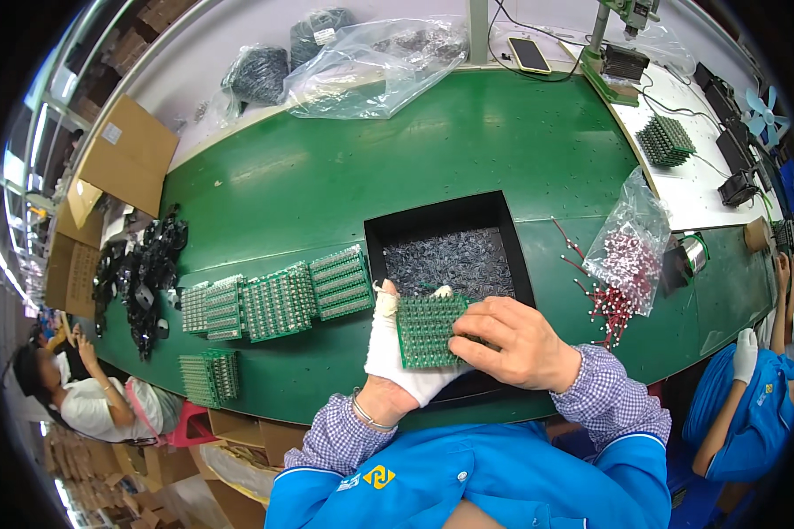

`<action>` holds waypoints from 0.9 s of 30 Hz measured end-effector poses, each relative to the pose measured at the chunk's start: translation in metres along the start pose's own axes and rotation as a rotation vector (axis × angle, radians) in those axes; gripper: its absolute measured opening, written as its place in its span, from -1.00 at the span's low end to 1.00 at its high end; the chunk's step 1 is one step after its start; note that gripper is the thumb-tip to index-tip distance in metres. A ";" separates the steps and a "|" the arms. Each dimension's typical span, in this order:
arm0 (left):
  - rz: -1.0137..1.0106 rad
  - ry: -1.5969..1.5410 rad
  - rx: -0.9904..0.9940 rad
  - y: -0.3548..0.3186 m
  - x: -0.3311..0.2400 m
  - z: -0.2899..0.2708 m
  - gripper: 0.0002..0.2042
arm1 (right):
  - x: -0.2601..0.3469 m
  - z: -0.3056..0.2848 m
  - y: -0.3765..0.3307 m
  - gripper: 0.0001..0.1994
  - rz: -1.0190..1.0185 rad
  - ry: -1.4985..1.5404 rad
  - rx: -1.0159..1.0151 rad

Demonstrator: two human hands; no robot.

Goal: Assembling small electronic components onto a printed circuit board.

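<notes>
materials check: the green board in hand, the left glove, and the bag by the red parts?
Green board: looks like rigid circuit laminate, matte green with rows of tiny parts. Glove on the left hand: seemingly white knit fabric, soft, fingertips open. Bag: thin clear plastic film, glossy and crinkled, red parts showing through.

Long green workbench [326,176] curving across the view, white table [679,189] butted against its right end. Pale wall [238,44] behind. Cardboard boxes [123,154] stacked at left, bright windows [13,167] beyond. Small blue fan [765,110] at far right.
</notes>
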State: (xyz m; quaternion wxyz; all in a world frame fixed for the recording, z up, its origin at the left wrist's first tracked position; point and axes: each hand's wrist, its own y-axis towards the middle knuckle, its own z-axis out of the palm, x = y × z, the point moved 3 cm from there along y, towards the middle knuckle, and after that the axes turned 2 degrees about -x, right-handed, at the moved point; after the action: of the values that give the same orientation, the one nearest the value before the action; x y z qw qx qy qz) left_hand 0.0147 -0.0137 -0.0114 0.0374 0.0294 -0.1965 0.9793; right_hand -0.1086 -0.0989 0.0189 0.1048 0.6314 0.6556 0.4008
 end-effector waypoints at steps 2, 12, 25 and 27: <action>-0.044 0.087 -0.004 -0.004 -0.002 0.005 -0.34 | 0.003 -0.002 0.001 -0.76 -0.040 -0.049 0.035; 0.135 0.488 0.092 -0.007 -0.003 0.001 -0.20 | -0.005 -0.021 0.008 -0.80 0.142 0.224 -0.096; 0.229 0.649 -0.197 -0.004 0.003 -0.004 -0.29 | -0.009 0.012 0.027 -0.83 0.047 -0.167 -0.099; 0.215 0.631 -0.247 -0.003 0.001 -0.007 -0.32 | -0.008 0.012 0.029 -0.89 -0.024 -0.237 -0.095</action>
State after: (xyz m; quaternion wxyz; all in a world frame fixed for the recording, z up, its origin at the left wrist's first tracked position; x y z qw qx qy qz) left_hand 0.0133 -0.0084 -0.0167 -0.0038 -0.3000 -0.2940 0.9075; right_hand -0.0777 -0.1047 0.0268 0.2162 0.6606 0.6265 0.3527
